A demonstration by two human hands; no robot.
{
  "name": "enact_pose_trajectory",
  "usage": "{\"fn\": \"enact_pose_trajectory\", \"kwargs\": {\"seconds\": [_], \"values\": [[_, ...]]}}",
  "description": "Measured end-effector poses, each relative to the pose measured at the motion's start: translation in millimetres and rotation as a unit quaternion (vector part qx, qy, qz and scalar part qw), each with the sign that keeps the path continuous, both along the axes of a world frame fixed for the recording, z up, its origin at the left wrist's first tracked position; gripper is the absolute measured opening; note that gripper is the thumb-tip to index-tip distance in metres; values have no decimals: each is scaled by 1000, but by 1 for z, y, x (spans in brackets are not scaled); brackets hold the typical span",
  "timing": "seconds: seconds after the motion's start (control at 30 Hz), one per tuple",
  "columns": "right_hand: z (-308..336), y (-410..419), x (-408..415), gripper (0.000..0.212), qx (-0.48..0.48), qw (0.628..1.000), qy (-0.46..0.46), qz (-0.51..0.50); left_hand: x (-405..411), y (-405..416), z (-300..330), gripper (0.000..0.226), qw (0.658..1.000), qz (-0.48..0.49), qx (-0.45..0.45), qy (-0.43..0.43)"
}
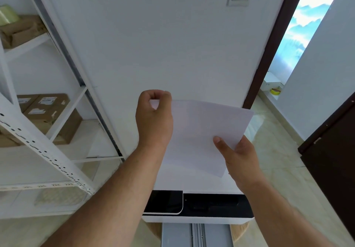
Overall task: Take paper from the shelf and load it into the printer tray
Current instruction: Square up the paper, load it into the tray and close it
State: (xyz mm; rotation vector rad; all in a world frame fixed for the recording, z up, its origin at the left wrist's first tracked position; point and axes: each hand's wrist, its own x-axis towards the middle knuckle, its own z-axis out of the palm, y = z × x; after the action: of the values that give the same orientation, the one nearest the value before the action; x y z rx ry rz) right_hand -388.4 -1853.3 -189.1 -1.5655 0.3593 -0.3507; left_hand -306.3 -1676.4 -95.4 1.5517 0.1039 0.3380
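Observation:
A white sheet of paper (201,131) is held in the air above the printer (197,187), slightly tilted. My left hand (153,118) pinches its upper left corner between thumb and fingers. My right hand (236,158) grips its lower right edge, thumb on top. The printer is white with a dark front panel (165,202) and stands against the wall. Its grey paper tray (176,235) is pulled out at the bottom of the view and looks bare, with a guide rail down its middle.
A white metal shelf (44,150) stands to the left with brown cardboard boxes (50,112) and wrapped packages on its levels. An open doorway (288,54) with a dark frame is at the right. A dark door (334,169) is at the far right.

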Motion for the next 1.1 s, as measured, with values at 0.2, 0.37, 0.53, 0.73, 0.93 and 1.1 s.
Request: {"fn": "enact_pose_trajectory", "kwargs": {"seconds": [0.2, 0.37, 0.53, 0.73, 0.93, 1.1], "values": [[-2, -2, 0, 35, -1, 1000, 0, 5, -7, 3, 1, 25, 949, 27, 241, -201], [-1, -3, 1, 30, 0, 1000, -11, 14, -26, -13, 6, 69, 690, -67, 662, -284], [-1, -3, 0, 23, -46, 998, -19, 34, -36, -40, 1, 81, 645, -147, 669, -339], [-1, -5, -1, 21, -73, 996, -21, 41, -44, -52, -5, 79, 638, -160, 652, -376], [2, -4, -1, 18, -54, 997, -39, 41, -38, -42, 0, 75, 670, -144, 606, -404], [-3, -7, 2, 25, -34, 999, -5, 17, -11, 34, -40, 83, 962, 4, 202, -182]]}}
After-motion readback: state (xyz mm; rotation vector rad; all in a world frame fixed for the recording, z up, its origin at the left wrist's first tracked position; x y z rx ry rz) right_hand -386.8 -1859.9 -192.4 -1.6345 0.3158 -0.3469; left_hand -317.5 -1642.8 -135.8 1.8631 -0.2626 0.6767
